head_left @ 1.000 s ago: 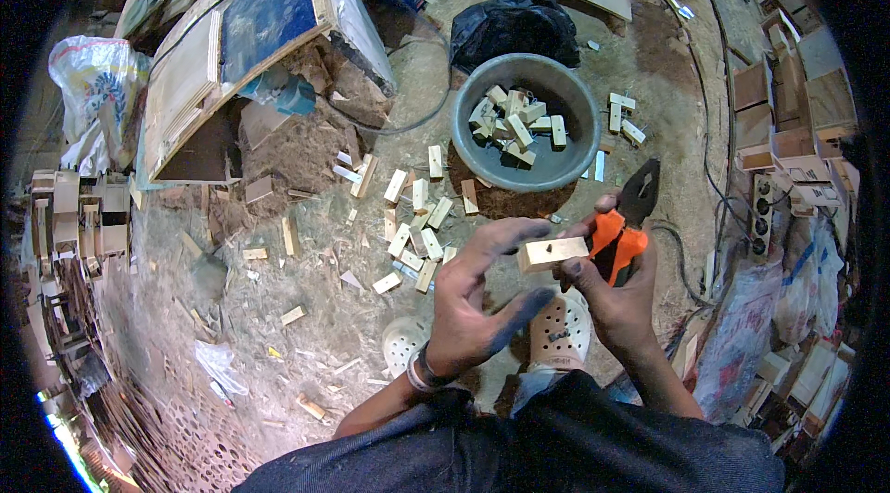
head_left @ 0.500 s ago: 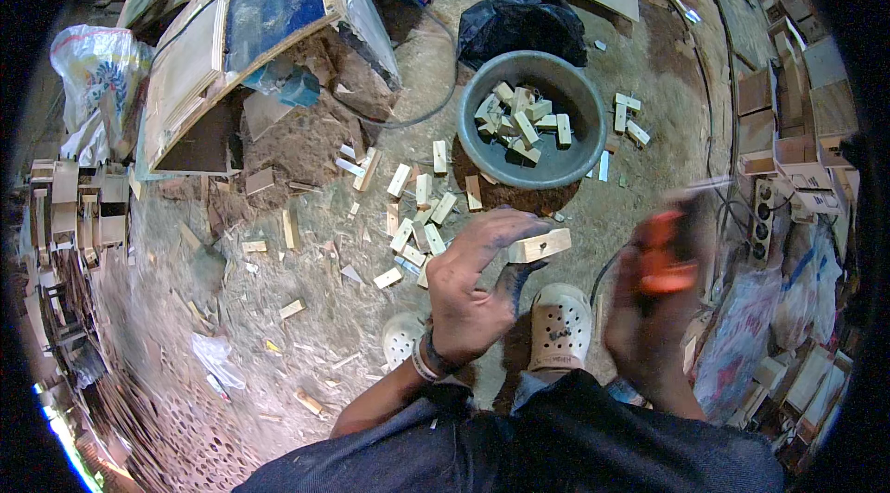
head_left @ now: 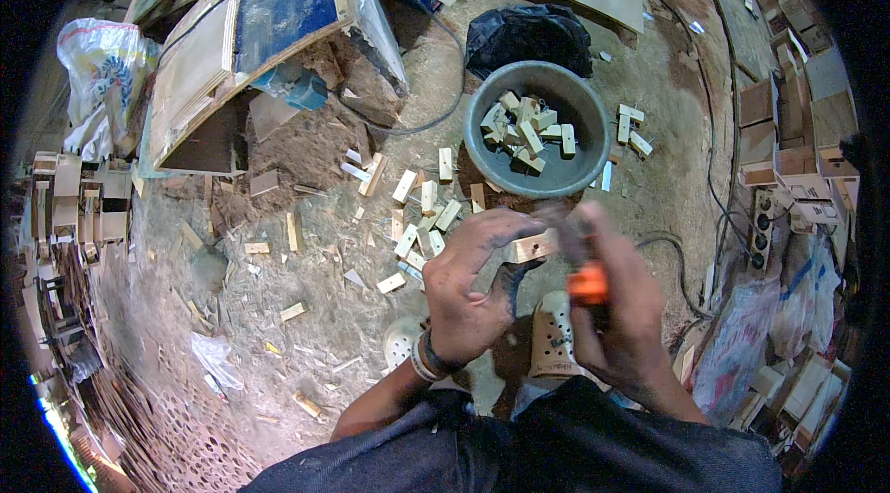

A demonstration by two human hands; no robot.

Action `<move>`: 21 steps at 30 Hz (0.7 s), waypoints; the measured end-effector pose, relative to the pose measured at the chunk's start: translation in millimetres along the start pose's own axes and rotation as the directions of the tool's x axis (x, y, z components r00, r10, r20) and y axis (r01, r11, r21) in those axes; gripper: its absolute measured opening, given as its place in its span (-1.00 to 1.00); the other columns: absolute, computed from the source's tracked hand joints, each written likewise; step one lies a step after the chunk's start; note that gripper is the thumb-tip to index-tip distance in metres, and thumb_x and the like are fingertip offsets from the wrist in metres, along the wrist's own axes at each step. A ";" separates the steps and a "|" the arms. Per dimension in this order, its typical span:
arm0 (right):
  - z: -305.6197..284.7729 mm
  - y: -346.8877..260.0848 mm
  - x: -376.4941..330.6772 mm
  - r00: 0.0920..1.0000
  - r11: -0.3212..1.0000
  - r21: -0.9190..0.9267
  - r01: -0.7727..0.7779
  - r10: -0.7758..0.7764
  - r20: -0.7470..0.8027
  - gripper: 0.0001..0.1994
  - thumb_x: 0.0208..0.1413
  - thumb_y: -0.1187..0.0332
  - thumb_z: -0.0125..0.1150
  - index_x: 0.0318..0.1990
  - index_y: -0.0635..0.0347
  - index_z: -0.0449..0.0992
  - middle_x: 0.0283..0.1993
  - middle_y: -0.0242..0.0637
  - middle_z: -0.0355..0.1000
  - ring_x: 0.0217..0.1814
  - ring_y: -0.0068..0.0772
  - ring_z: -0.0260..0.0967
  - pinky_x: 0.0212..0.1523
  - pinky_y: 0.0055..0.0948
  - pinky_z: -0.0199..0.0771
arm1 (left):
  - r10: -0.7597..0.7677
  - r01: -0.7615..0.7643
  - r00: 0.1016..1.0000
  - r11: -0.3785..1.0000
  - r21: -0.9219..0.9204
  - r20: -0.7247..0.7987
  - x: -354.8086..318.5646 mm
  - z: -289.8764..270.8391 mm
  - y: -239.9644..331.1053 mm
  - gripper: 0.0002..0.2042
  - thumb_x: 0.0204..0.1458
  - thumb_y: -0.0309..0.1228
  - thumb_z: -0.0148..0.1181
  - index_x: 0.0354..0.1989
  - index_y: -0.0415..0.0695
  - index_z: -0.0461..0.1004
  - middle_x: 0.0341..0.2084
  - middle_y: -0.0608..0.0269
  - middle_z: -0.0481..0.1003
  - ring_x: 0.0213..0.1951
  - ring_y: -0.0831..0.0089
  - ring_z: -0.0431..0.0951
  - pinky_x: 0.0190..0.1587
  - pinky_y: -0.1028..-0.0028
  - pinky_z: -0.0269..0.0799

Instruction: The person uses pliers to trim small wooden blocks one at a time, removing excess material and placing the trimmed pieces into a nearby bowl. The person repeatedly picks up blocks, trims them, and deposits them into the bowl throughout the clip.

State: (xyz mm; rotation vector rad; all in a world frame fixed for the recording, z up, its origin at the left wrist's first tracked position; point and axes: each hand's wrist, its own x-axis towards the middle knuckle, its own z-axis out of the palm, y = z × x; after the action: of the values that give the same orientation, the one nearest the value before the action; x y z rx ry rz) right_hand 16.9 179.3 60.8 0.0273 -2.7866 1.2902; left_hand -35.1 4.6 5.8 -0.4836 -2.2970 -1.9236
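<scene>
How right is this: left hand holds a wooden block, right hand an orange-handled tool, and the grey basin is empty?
The grey basin is not empty: the head view shows wooden pieces piled in it. The left hand does hold a wooden block, and the right hand an orange-handled tool.

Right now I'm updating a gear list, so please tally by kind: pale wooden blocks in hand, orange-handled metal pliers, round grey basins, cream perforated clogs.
Pale wooden block, in the left hand: 1
Orange-handled metal pliers, blurred, in the right hand: 1
Round grey basin: 1
Cream perforated clogs: 2
Total: 5
</scene>
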 end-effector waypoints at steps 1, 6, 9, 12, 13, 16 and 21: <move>0.6 4.9 0.0 0.983 0.969 -0.187 0.163 -0.143 0.116 -0.15 -0.12 0.60 0.29 0.45 0.26 0.18 -0.18 -0.02 0.45 -0.16 -0.03 0.49 -0.16 -0.21 0.55 | -0.009 0.009 1.000 1.000 -0.014 -0.003 1.0 -0.3 0.9 -0.67 -0.11 -0.67 0.32 -0.11 -0.21 0.61 -0.15 0.09 0.63 -0.05 0.16 0.64 0.07 0.30 0.50; 0.3 4.0 -12.8 0.890 0.879 0.470 0.082 0.148 -0.431 -0.36 0.06 0.57 0.18 0.36 0.28 0.21 0.03 -0.11 0.44 -0.13 -0.23 0.46 -0.16 -0.40 0.51 | -0.049 0.049 0.999 0.999 0.016 0.022 3.4 -1.1 1.6 -0.70 -0.06 -0.64 0.32 -0.09 -0.21 0.60 -0.16 0.08 0.62 -0.07 0.16 0.64 0.05 0.32 0.51; 9.5 9.2 -2.9 0.977 0.885 -0.417 0.208 -0.168 0.132 -0.30 0.06 0.57 0.24 0.39 0.27 0.13 0.07 -0.06 0.42 -0.04 -0.02 0.48 -0.10 -0.31 0.59 | 0.017 -0.017 1.000 0.997 0.071 -0.001 5.7 1.7 -3.9 -0.69 -0.07 -0.64 0.31 -0.09 -0.21 0.60 -0.16 0.08 0.62 -0.08 0.17 0.65 0.04 0.33 0.51; 12.8 13.7 2.9 0.984 0.949 -0.263 0.173 -0.176 0.014 -0.22 -0.04 0.61 0.24 0.42 0.28 0.15 -0.05 -0.03 0.47 -0.07 -0.01 0.51 -0.16 -0.26 0.57 | 0.010 -0.011 1.000 0.992 0.124 0.011 7.5 -1.4 -10.6 -0.58 -0.19 -0.77 0.19 -0.08 -0.22 0.59 -0.15 0.06 0.62 -0.05 0.12 0.63 0.06 0.30 0.51; 6.6 13.3 -0.1 0.988 0.942 -0.305 0.142 -0.154 -0.017 -0.22 -0.04 0.61 0.23 0.42 0.28 0.16 -0.07 -0.03 0.48 -0.08 -0.02 0.52 -0.17 -0.25 0.57 | 0.020 -0.021 1.000 0.992 0.123 0.009 7.0 -1.9 -11.5 -0.58 -0.19 -0.77 0.20 -0.08 -0.22 0.59 -0.15 0.06 0.62 -0.05 0.11 0.63 0.06 0.29 0.51; -0.2 8.7 -8.8 0.943 0.987 0.151 0.056 -0.002 -0.334 -0.32 0.05 0.58 0.15 0.40 0.31 0.15 0.19 -0.10 0.36 0.08 -0.28 0.41 0.01 -0.38 0.46 | 0.058 -0.057 0.998 0.988 0.145 -0.001 7.4 -2.2 -12.7 -0.59 -0.19 -0.75 0.21 -0.08 -0.24 0.58 -0.14 0.03 0.61 -0.04 0.10 0.63 0.05 0.27 0.51; 30.0 11.2 -0.5 0.986 0.881 -0.472 0.038 0.043 0.161 -0.15 -0.06 0.64 0.20 0.46 0.26 0.02 0.09 0.04 0.40 0.04 -0.02 0.45 -0.11 -0.20 0.54 | 0.027 -0.016 0.997 0.987 0.161 -0.067 5.7 5.5 -10.7 -0.70 -0.10 -0.65 0.29 -0.13 -0.18 0.63 -0.18 0.08 0.64 -0.10 0.19 0.66 0.02 0.35 0.51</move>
State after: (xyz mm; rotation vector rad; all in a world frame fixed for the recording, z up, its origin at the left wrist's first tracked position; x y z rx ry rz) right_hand 15.1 163.6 32.9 0.1092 -3.1645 0.5919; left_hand -43.0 9.3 -3.7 -0.4156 -2.3671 -1.6995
